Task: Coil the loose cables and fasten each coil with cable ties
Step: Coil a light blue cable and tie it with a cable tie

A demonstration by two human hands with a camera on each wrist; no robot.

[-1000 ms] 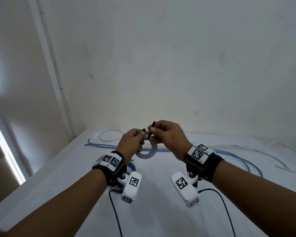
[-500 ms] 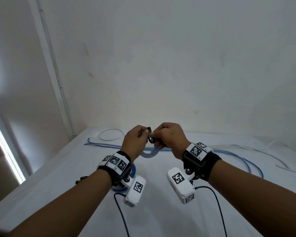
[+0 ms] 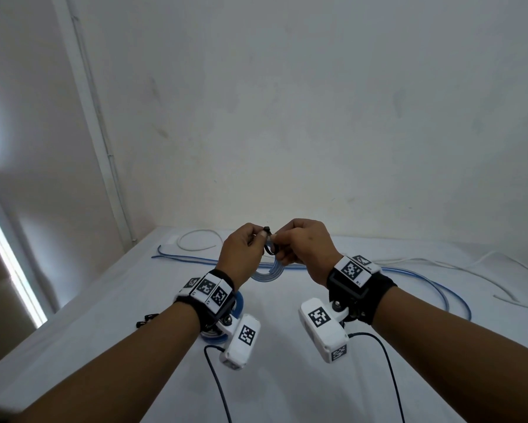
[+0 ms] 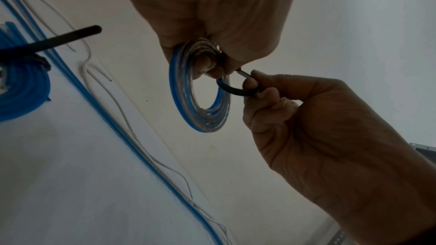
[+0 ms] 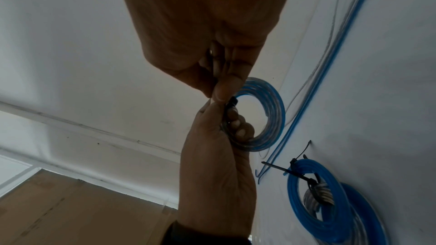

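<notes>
A small coil of clear-and-blue cable [image 3: 269, 274] hangs in the air between my hands over the white table [image 3: 287, 377]. My left hand [image 3: 253, 239] grips the top of the coil [image 4: 200, 100], its fingers curled through the ring. A black cable tie [image 4: 238, 91] loops round the coil's strands. My right hand [image 3: 282, 244] pinches that loop [image 3: 270, 248] between thumb and fingers, touching the left hand. In the right wrist view the tie's head [image 5: 232, 102] shows beside the coil [image 5: 271, 115]. My right hand [image 4: 257, 88] comes in from the lower right in the left wrist view.
Two tied blue coils [image 5: 318, 189] lie on the table under my left wrist [image 3: 240, 300]. A long loose blue cable [image 3: 439, 285] and white cables [image 3: 195, 239] run along the far side. Spare black ties [image 3: 148, 319] lie at the left edge. A wall stands behind.
The tie's tail, which stood up above my right fingers, is down out of sight and a small black loop shows between the hands. Both hands have shifted slightly together.
</notes>
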